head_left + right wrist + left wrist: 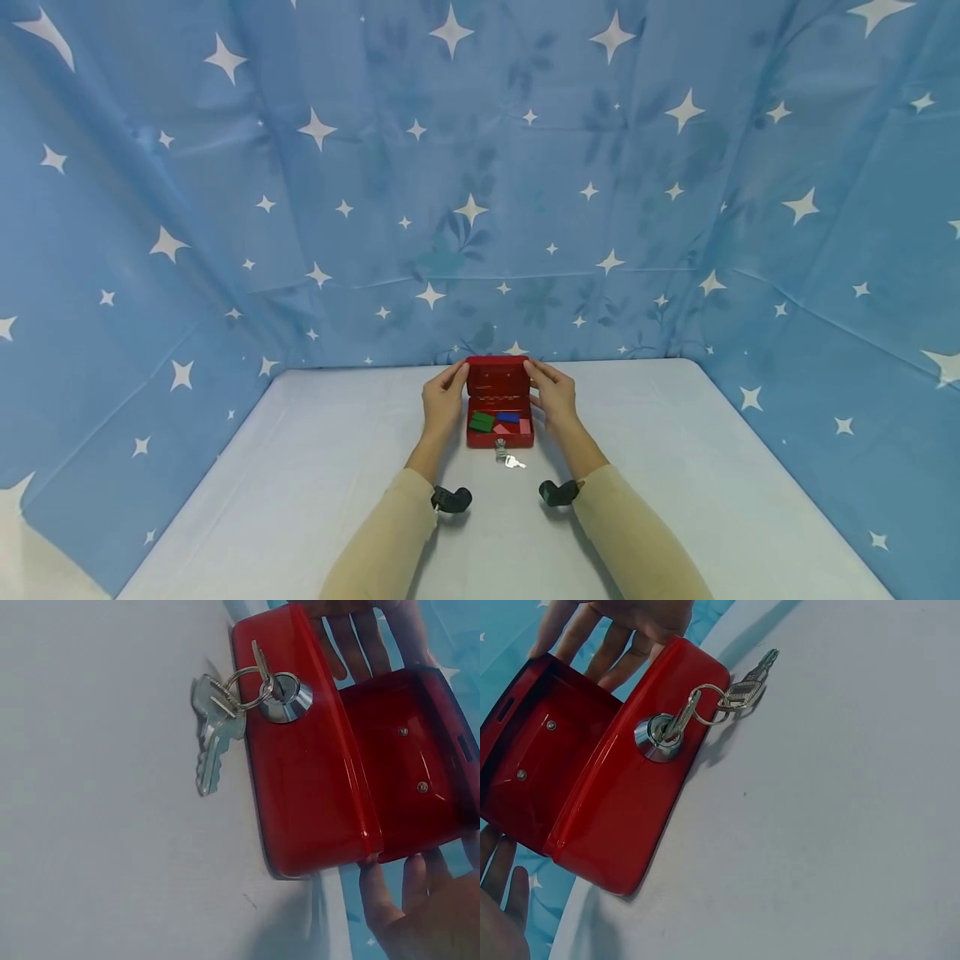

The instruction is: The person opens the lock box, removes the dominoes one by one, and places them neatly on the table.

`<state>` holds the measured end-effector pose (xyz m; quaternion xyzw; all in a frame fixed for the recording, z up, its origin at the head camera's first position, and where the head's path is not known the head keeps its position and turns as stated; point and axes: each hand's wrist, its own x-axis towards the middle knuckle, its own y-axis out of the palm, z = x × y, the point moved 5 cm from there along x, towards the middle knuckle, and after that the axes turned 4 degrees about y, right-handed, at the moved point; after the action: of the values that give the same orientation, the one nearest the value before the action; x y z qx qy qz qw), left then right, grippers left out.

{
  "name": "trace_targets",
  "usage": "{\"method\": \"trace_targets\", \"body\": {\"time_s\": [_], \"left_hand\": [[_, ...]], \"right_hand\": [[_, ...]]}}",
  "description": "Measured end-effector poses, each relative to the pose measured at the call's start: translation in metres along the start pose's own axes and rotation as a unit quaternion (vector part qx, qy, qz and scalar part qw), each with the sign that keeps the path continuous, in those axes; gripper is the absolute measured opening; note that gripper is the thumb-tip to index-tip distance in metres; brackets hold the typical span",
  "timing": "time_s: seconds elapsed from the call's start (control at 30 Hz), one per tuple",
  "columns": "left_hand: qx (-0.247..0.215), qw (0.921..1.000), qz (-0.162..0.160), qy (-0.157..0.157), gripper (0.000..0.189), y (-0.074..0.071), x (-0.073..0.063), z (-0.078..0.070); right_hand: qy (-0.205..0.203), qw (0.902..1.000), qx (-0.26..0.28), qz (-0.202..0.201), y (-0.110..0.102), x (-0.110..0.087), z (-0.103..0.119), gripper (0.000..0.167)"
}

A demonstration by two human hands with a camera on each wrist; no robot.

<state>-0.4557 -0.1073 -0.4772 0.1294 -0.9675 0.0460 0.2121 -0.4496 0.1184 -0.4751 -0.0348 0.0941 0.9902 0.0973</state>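
A red metal cash box [480, 441] stands on the table with its lid [497, 380] raised. My left hand [441, 404] holds the lid's left edge between thumb and fingers. On the opposite edge, my right hand [557, 398] grips the lid the same way, lower fingers beside the hinge side. Inside the box lie green blocks [482, 422], a blue block [508, 417] and pink pieces [525, 427]. One key sits in the round silver lock [657, 739] on the front; a second key [214, 746] hangs from its ring against the tabletop.
The white table [360, 467] ends just behind the box, where a blue star-patterned curtain [375, 208] rises. The same cloth closes off both sides. A black wrist camera is strapped to each forearm, near the cream sleeves [390, 525].
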Motion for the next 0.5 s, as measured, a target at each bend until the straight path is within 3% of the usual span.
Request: {"method": "trace_targets", "body": {"time_s": [0.5], "left_hand": [[0.014, 0.9998, -0.012, -0.010, 0.036, 0.0035, 0.0053, -0.0011]], "right_hand": [[0.008, 0.9999, -0.011, -0.010, 0.0002, 0.0074, 0.0009, 0.053]]}}
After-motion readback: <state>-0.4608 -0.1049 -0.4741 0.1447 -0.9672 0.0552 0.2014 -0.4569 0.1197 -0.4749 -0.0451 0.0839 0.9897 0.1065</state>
